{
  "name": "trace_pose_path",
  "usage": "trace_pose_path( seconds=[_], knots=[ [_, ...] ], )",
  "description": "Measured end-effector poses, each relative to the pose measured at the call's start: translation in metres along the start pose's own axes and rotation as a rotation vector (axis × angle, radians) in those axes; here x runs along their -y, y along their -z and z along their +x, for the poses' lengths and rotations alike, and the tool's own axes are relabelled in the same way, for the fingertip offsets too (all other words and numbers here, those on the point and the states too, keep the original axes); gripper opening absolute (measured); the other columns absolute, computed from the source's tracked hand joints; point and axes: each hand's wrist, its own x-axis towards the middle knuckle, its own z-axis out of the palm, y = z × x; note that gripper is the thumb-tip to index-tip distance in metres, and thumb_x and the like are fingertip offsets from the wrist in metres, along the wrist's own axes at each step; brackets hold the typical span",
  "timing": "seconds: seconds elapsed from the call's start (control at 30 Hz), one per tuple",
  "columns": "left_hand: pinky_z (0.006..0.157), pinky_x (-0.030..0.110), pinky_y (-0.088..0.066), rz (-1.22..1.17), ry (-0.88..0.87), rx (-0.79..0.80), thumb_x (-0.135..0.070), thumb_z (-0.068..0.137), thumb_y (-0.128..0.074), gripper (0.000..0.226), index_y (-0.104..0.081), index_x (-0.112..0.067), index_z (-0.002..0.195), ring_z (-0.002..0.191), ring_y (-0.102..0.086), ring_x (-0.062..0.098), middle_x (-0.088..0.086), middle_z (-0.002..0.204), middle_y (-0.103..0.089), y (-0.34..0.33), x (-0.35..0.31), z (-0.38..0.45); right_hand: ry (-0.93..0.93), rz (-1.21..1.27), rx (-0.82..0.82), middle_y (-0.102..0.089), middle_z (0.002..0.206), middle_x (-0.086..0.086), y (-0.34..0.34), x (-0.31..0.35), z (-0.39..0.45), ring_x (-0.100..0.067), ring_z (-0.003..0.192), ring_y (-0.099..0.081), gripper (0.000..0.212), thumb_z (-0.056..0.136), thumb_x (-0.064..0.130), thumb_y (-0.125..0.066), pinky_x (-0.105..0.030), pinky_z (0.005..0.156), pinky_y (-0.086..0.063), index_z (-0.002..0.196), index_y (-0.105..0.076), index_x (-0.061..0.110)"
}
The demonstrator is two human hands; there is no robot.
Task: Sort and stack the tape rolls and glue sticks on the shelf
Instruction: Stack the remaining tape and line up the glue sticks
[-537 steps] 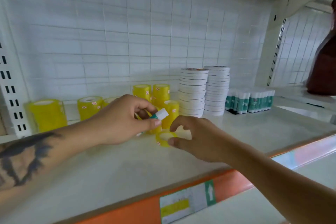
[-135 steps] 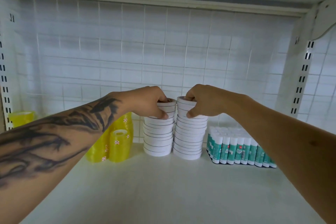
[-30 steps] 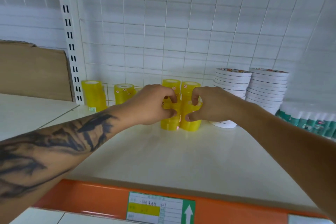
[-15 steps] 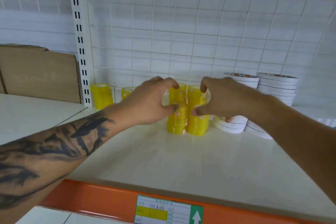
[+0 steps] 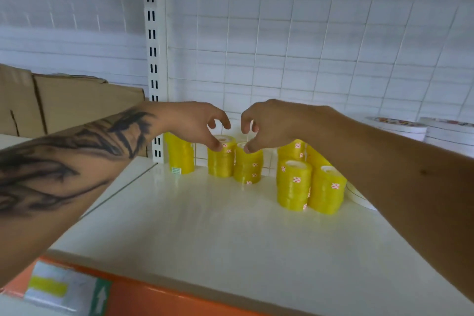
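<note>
Yellow tape rolls stand in short stacks on the white shelf (image 5: 195, 223). My left hand (image 5: 195, 123) hovers with curled fingers apart over one stack (image 5: 221, 159), its thumb tip at the top roll. My right hand (image 5: 269, 123) is likewise open over the neighbouring stack (image 5: 248, 168), thumb touching its top. Neither hand holds anything. Two more yellow stacks (image 5: 293, 187) (image 5: 325, 191) stand nearer on the right, with others behind them. A wrapped yellow pack (image 5: 179, 156) stands by the upright. White tape stacks (image 5: 396, 128) show at far right.
A slotted white upright (image 5: 153, 59) divides the shelf from the bay on the left, where brown cardboard (image 5: 74, 102) leans. A wire grid backs the shelf. An orange price rail (image 5: 154, 297) with a label runs along the front edge.
Both hands let go of the nearer yellow stacks and moved left and back, over the two stacks by the grid. The view swung left, so the white stacks slid to the right edge.
</note>
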Motion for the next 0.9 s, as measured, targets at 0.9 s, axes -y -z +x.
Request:
trace_pose_path(
  seconds=[0.9],
  knots=[
    [0.087,0.034,-0.057,0.017,-0.127,0.165,-0.036,0.068,-0.094,0.067,-0.062,-0.03,0.126,0.101,-0.068,0.021,0.002,0.114,-0.068,-0.01,0.022,0.074,-0.155,-0.079,0.351,-0.063,0.121,-0.008,-0.018,0.014,0.066,-0.025,0.095,-0.069,0.068,0.074,0.045,-0.088,-0.034,0.076,-0.06,0.129,-0.057,0.019]
  ],
)
